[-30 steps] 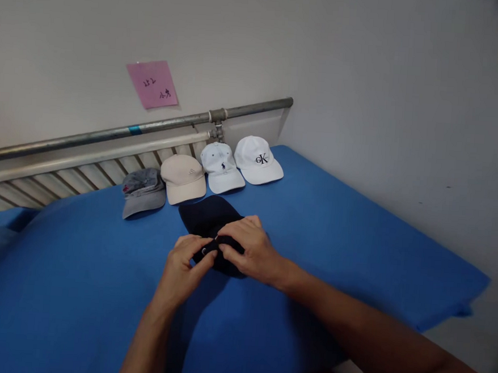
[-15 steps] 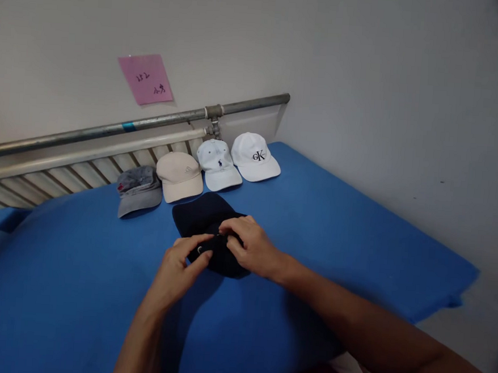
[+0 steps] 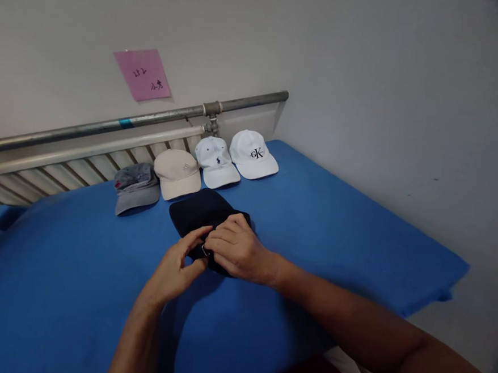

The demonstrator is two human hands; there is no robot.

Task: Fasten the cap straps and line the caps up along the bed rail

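Note:
A dark cap (image 3: 200, 210) lies on the blue surface with its brim pointing away to the left and its back toward me. At its near side a small metal buckle (image 3: 204, 250) shows between my hands. My left hand (image 3: 177, 272) grips the cap's left edge, thumb and fingers on either side of the buckle. My right hand (image 3: 240, 251) is closed at the back of the cap, right beside the buckle. Its fingertips are bent in, and what they pinch there, seemingly the strap, is mostly hidden.
Behind the dark cap stand a grey cap (image 3: 138, 189), a beige cap (image 3: 177, 174), a white cap with a small rider logo (image 3: 216, 161) and a white cap with letters (image 3: 253, 154). A radiator (image 3: 83, 169) and metal pipe (image 3: 164, 116) run along the wall, below a pink paper (image 3: 143, 75).
My right hand has moved left toward the buckle, and its fingers have closed in more. The buckle has shifted slightly right. The view has shifted a little.

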